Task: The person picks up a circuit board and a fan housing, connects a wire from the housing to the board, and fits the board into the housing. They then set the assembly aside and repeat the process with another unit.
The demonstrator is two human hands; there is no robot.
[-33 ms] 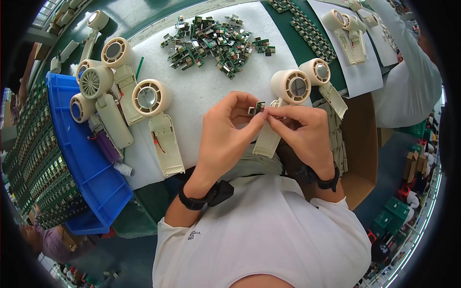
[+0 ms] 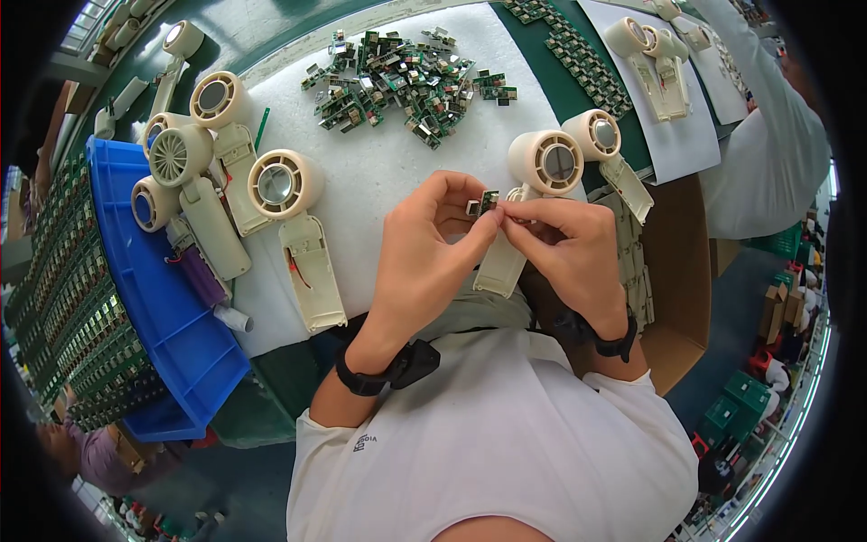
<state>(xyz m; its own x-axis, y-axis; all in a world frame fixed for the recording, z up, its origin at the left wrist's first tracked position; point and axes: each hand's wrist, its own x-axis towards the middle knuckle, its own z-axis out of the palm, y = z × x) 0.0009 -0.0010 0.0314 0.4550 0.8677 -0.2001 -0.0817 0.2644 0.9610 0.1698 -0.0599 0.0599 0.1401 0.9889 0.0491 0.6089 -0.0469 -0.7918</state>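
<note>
A small green circuit board [image 2: 489, 200] with a metal connector is pinched between the thumb and fingers of my left hand [image 2: 433, 239]. My right hand [image 2: 569, 239] is closed, its thumb and forefinger pressed together right at the board's edge; whatever is in that pinch is too small to make out. Beneath both hands lies a cream handheld fan [image 2: 549, 163] with its handle shell open, partly hidden by my fingers. Left of my left hand, another open-handled fan [image 2: 287, 185] shows a red wire inside its handle.
Beyond my hands a heap of circuit boards [image 2: 397, 81] covers part of the white sheet [image 2: 280, 99]. More fans [image 2: 181, 154] crowd the left beside a blue bin [image 2: 135, 262]. Rows of boards [image 2: 72, 307] stand past it. At right are a cardboard box [image 2: 673, 280] and a co-worker's sleeve [image 2: 777, 163].
</note>
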